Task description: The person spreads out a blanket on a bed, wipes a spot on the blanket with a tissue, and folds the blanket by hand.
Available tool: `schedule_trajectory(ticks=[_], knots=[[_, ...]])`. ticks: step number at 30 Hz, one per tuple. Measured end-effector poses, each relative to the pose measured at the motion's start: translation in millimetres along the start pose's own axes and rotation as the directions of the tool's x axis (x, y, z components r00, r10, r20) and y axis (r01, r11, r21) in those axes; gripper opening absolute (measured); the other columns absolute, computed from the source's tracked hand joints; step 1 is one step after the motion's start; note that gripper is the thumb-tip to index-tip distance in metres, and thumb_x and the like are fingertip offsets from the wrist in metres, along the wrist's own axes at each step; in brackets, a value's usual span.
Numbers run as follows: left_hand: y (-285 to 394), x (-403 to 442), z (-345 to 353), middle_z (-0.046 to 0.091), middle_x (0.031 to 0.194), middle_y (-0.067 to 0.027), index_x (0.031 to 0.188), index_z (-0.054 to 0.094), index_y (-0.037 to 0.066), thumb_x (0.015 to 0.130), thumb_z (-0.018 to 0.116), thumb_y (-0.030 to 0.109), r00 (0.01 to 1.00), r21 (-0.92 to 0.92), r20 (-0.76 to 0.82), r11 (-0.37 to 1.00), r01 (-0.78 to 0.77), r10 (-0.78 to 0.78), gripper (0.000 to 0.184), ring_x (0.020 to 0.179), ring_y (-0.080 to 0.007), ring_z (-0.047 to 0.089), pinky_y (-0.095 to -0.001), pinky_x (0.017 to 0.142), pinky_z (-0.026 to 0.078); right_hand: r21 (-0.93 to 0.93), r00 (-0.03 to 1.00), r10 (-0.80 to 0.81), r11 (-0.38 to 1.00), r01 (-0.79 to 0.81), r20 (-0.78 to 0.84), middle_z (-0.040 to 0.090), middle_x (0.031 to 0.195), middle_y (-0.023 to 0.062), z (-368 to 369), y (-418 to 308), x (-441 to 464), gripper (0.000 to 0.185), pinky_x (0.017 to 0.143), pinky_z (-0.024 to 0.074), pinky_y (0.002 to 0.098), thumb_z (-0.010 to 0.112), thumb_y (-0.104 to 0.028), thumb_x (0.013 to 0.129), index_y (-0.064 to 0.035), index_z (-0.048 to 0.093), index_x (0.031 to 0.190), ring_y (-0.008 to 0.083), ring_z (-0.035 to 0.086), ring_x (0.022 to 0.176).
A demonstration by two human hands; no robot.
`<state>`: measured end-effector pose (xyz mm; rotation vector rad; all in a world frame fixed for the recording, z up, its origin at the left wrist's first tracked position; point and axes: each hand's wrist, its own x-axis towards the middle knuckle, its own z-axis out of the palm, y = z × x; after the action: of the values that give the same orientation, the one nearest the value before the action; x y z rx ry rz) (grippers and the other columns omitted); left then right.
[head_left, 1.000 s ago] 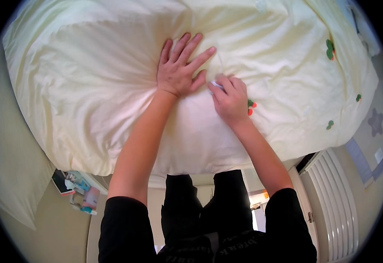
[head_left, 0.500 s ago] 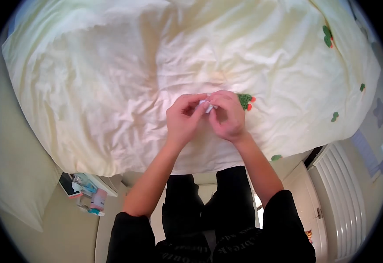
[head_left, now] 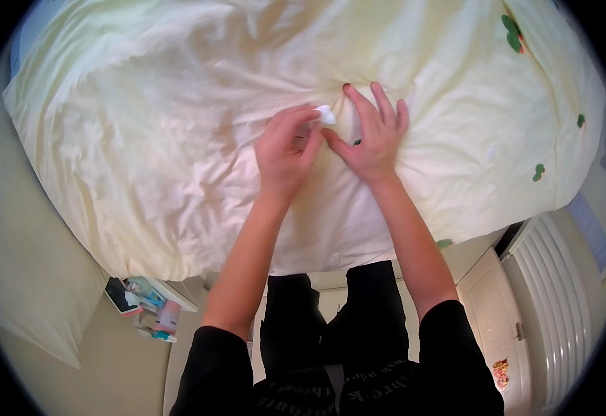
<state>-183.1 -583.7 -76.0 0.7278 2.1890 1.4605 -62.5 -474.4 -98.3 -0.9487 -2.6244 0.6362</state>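
A cream quilt (head_left: 171,180) with green cactus patches spreads under both hands. Between the thumb and fingers of my left hand (head_left: 282,149), a small white piece (head_left: 326,114) sticks out; its exact kind is too small to make out. My right hand (head_left: 378,142) lies on the quilt just to the right of it, fingers spread and holding nothing, with the thumb tip close to my left fingertips. The cloth is pulled into creases around the right fingertips. A green patch is partly covered by the right hand.
A pillow (head_left: 32,298) is at the left. Below the quilt's edge, a bedside shelf holds a dark tablet-like item (head_left: 122,297) and a pink container (head_left: 168,316). A white radiator (head_left: 549,298) and a door (head_left: 490,305) stand at the lower right.
Both hands, pinched together around the white piece before, have moved forward over the quilt. My right hand has let go and spread its fingers, while the left keeps the piece.
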Motion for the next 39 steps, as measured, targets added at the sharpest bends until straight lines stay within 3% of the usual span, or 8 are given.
schedule_trajectory(ticks=[5, 8, 11, 17, 23, 29, 32, 39], knots=[[-14.4, 20.2, 22.0, 0.069, 0.096, -0.0065, 0.099, 0.073, 0.008, 0.068, 0.078, 0.001, 0.941, 0.289, 0.115, 0.896, -0.337, 0.317, 0.032, 0.088, -0.0278, 0.066, -0.0385, 0.077, 0.054, 0.029, 0.996, -0.008, 1.000, 0.010, -0.089, 0.065, 0.137, -0.0096, 13.6, 7.3, -4.6, 0.074, 0.122, 0.0187, 0.0491, 0.088, -0.038, 0.071, -0.0160, 0.058, 0.135, 0.0197, 0.048, 0.142], [-20.5, 25.1, 18.2, 0.067, 0.093, -0.0041, 0.097, 0.073, 0.011, 0.066, 0.079, 0.005, 0.910, 0.415, 0.218, 0.811, -0.413, 0.352, 0.033, 0.086, -0.0255, 0.065, -0.0386, 0.075, 0.051, 0.040, 0.996, -0.012, 0.999, 0.016, -0.092, 0.064, 0.139, -0.0104, 14.9, 10.3, -4.8, 0.073, 0.121, 0.0209, 0.0498, 0.089, -0.036, 0.070, -0.0164, 0.059, 0.133, 0.0197, 0.048, 0.142], [-22.2, 16.9, -5.1, 0.066, 0.090, -0.0018, 0.095, 0.072, 0.013, 0.066, 0.078, 0.007, 0.901, 0.497, 0.309, 0.756, -0.427, 0.306, 0.030, 0.083, -0.0235, 0.064, -0.0370, 0.072, 0.050, 0.056, 0.996, -0.010, 0.998, 0.015, -0.092, 0.064, 0.138, -0.0106, 14.3, 9.7, -5.4, 0.071, 0.120, 0.0238, 0.0507, 0.088, -0.033, 0.070, -0.0167, 0.058, 0.132, 0.0197, 0.049, 0.141], [-11.1, 32.9, 17.3, 0.068, 0.088, 0.0030, 0.093, 0.073, 0.016, 0.068, 0.081, 0.009, 0.895, 0.516, 0.229, 0.732, -0.446, 0.383, 0.027, 0.081, -0.0197, 0.064, -0.0343, 0.071, 0.049, 0.045, 0.990, -0.013, 0.999, 0.020, -0.141, 0.064, 0.136, -0.0108, 19.8, 11.0, -5.8, 0.070, 0.118, 0.0263, 0.0515, 0.088, -0.034, 0.070, -0.0171, 0.058, 0.131, 0.0195, 0.050, 0.139], [-23.8, 26.7, 8.3, 0.066, 0.083, 0.0036, 0.091, 0.071, 0.017, 0.070, 0.072, 0.010, 0.863, 0.515, 0.336, 0.693, -0.504, 0.378, 0.022, 0.080, -0.0186, 0.063, -0.0351, 0.069, 0.046, 0.033, 0.989, -0.020, 0.999, 0.025, -0.146, 0.063, 0.136, -0.0099, 23.2, 14.5, -7.6, 0.072, 0.119, 0.0265, 0.0508, 0.088, -0.036, 0.069, -0.0173, 0.058, 0.132, 0.0190, 0.051, 0.138], [-19.8, 36.6, 28.5, 0.066, 0.086, 0.0044, 0.089, 0.072, 0.018, 0.069, 0.073, 0.012, 0.870, 0.517, 0.247, 0.701, -0.490, 0.427, 0.021, 0.079, -0.0179, 0.063, -0.0351, 0.071, 0.045, 0.030, 0.989, 0.001, 1.000, 0.004, -0.147, 0.063, 0.136, -0.0100, 23.4, 14.3, -7.2, 0.073, 0.119, 0.0267, 0.0500, 0.088, -0.038, 0.070, -0.0176, 0.058, 0.133, 0.0186, 0.052, 0.137], [-16.2, 42.2, 33.9, 0.067, 0.088, 0.0051, 0.093, 0.073, 0.019, 0.067, 0.078, 0.010, 0.884, 0.563, 0.281, 0.682, -0.466, 0.373, 0.028, 0.081, -0.0176, 0.064, -0.0350, 0.069, 0.044, 0.035, 0.986, -0.006, 0.999, 0.012, -0.165, 0.063, 0.135, -0.0102, 23.6, 16.2, -7.7, 0.073, 0.119, 0.0266, 0.0500, 0.088, -0.039, 0.070, -0.0179, 0.058, 0.133, 0.0187, 0.053, 0.137], [-13.7, 28.9, 16.9, 0.066, 0.085, 0.0065, 0.089, 0.073, 0.019, 0.070, 0.072, 0.011, 0.875, 0.576, 0.296, 0.659, -0.484, 0.384, 0.021, 0.076, -0.0160, 0.062, -0.0347, 0.067, 0.042, 0.015, 0.986, -0.008, 1.000, 0.010, -0.164, 0.066, 0.134, -0.0096, 25.8, 15.2, -7.7, 0.075, 0.119, 0.0262, 0.0500, 0.088, -0.040, 0.069, -0.0178, 0.058, 0.134, 0.0189, 0.053, 0.137]])
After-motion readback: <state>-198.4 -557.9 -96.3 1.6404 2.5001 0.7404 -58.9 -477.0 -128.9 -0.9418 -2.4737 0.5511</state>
